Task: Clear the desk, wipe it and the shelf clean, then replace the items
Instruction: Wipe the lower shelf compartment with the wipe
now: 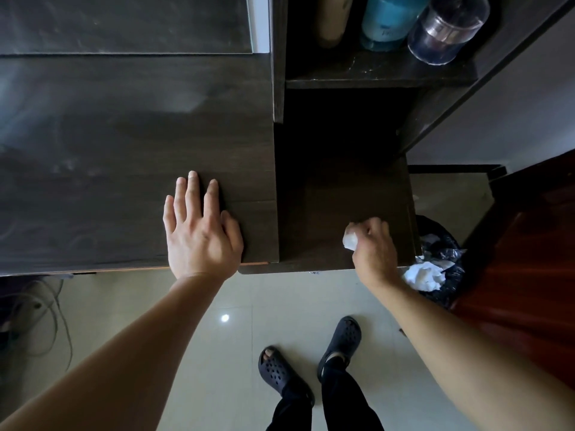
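The dark wooden desk [109, 144] fills the left of the view with nothing standing on it. My left hand [199, 231] rests flat on its front right corner, fingers straight. To the right is the lower shelf board [342, 194] of the dark shelf unit. My right hand [373, 247] grips a crumpled white tissue [350, 241] at the front edge of that board. The upper shelf [373, 73] carries a blue bottle [389, 20], a clear round container [445, 29] and a beige item [331, 20].
A bin lined with a black bag [441, 244] stands on the floor to the right of the shelf unit, with white tissue [424, 275] in it. A red-brown wooden surface [522, 244] is at far right. Cables [46, 300] lie under the desk at left. My feet in dark sandals stand on pale tiles.
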`<action>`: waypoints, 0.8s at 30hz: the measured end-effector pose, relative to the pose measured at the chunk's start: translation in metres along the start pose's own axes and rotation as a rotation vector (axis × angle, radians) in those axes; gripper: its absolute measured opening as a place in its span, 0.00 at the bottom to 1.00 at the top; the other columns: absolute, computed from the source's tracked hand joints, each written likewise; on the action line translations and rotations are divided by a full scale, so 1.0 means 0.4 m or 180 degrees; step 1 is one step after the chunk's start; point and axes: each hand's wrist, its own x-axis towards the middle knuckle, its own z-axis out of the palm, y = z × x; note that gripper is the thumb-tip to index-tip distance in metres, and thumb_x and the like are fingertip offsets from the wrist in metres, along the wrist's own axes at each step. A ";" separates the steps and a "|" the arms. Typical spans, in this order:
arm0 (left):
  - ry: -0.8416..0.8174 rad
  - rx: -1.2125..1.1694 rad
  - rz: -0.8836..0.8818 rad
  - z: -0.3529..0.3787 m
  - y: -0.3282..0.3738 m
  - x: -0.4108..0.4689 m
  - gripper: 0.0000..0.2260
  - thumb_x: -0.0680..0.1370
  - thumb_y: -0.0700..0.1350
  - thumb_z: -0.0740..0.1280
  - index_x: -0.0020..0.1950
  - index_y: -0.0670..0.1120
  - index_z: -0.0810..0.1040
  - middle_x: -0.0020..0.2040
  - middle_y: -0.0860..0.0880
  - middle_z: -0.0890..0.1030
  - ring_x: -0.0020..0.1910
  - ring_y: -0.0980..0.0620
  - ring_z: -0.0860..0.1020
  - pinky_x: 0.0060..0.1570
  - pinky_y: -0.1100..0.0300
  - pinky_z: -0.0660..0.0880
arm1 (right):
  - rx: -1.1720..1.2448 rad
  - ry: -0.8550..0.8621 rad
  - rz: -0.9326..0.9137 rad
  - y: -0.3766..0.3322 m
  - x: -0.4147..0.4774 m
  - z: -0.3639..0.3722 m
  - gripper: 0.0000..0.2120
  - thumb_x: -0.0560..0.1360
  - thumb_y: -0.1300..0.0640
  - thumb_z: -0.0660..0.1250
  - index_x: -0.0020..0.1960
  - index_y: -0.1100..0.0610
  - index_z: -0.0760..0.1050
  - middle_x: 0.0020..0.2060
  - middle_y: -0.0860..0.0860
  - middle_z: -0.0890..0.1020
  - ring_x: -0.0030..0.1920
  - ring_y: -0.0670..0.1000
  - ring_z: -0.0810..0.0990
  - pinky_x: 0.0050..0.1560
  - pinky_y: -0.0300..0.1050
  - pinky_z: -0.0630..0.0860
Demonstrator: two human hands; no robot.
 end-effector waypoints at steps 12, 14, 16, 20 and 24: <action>-0.0018 0.0102 0.0007 -0.005 0.000 0.002 0.23 0.76 0.47 0.56 0.69 0.40 0.70 0.73 0.37 0.65 0.73 0.38 0.61 0.73 0.45 0.55 | -0.0582 -0.0067 -0.0147 0.199 0.159 -0.035 0.21 0.66 0.69 0.65 0.57 0.57 0.78 0.52 0.59 0.76 0.52 0.63 0.70 0.49 0.56 0.68; -0.0031 0.0127 0.0007 -0.003 -0.001 0.001 0.23 0.76 0.47 0.56 0.69 0.40 0.70 0.73 0.37 0.65 0.73 0.38 0.60 0.73 0.45 0.55 | -0.0315 -0.0242 0.0024 0.185 0.171 -0.037 0.20 0.67 0.70 0.64 0.58 0.61 0.76 0.53 0.61 0.75 0.53 0.64 0.69 0.50 0.59 0.71; -0.0073 0.0129 -0.0026 -0.006 0.003 0.001 0.23 0.76 0.47 0.55 0.69 0.40 0.70 0.73 0.37 0.64 0.73 0.38 0.60 0.73 0.45 0.54 | 0.0312 -0.0373 -0.0077 0.127 0.095 -0.009 0.19 0.71 0.70 0.63 0.60 0.60 0.75 0.55 0.60 0.74 0.52 0.61 0.73 0.46 0.57 0.76; -0.0117 0.0132 -0.0064 -0.012 0.011 0.004 0.24 0.76 0.48 0.55 0.70 0.40 0.69 0.73 0.37 0.64 0.74 0.38 0.59 0.73 0.45 0.55 | 0.0777 -0.0805 -0.1548 0.036 -0.018 0.028 0.21 0.65 0.71 0.69 0.55 0.54 0.77 0.52 0.52 0.76 0.47 0.57 0.75 0.41 0.49 0.76; -0.0116 0.0154 -0.0073 -0.010 0.011 0.007 0.24 0.76 0.48 0.55 0.69 0.40 0.70 0.73 0.38 0.64 0.74 0.38 0.60 0.73 0.45 0.55 | 0.0644 -0.0422 -0.1174 0.055 0.228 0.015 0.21 0.68 0.73 0.67 0.54 0.52 0.82 0.51 0.55 0.79 0.46 0.60 0.74 0.45 0.53 0.74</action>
